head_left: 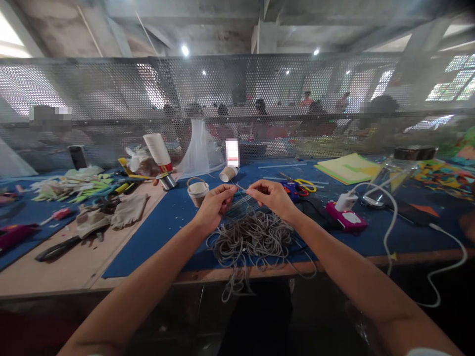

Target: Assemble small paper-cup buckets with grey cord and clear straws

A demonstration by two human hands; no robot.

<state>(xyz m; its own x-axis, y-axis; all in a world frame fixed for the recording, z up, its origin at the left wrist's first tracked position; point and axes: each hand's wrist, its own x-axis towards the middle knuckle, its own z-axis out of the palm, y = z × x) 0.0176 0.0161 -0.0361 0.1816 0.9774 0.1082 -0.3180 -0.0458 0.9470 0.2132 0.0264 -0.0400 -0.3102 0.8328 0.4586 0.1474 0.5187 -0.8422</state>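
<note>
My left hand (214,203) and my right hand (272,196) are raised close together over a tangled heap of grey cord (251,238) on the blue mat (170,217). Both hands pinch thin pale strands (242,194) stretched between their fingertips. The strands run down toward the heap. Some cord loops hang over the table's front edge. A small woven basket (197,191) stands just beyond my left hand.
Scissors with yellow handles (301,185) lie behind my right hand. A pink device (346,217) with a white charger and cable sits to the right. A white tube (159,153), a tipped paper cup (227,173), gloves (113,213) and tools lie left. A mesh screen (237,99) closes off the back, with people beyond it.
</note>
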